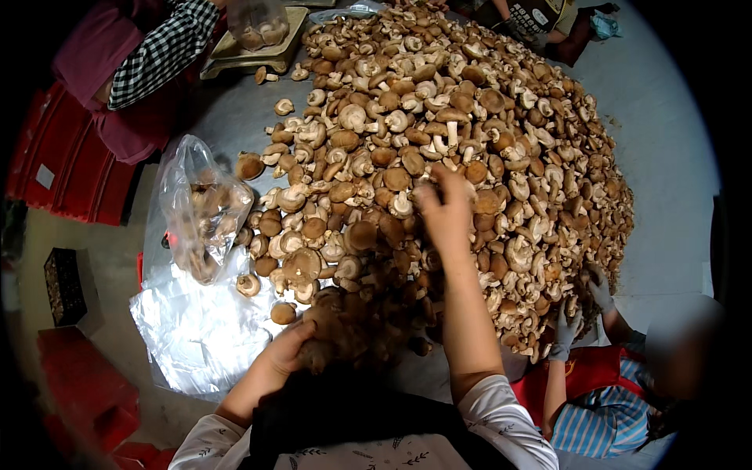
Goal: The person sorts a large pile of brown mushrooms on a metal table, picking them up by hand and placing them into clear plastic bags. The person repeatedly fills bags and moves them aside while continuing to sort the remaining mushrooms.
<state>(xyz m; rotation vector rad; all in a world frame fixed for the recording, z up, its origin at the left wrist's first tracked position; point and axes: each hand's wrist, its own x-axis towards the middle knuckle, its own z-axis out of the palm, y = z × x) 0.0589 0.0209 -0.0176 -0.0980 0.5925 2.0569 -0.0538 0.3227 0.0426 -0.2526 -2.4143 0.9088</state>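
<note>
A large heap of brown-capped shiitake mushrooms (399,179) covers the metal table before me. My right hand (445,205) reaches into the middle of the heap, palm down with fingers bent; whether it touches a mushroom is hard to tell. Near my body, my left hand (294,343) is closed around mushrooms (323,329) in the shade at the heap's near edge; how many it holds is unclear. A clear plastic bag with mushrooms in it (205,217) stands left of the heap. Beside my left hand lies a stack of flat clear plastic bags (200,329).
A scale (288,50) carrying a bagged load stands at the upper left, next to a person in a checked sleeve (167,53). At the lower right, a co-worker's gloved hands (567,332) touch the heap. Red crates (70,158) stand to the left; a black crate (64,288) is on the floor.
</note>
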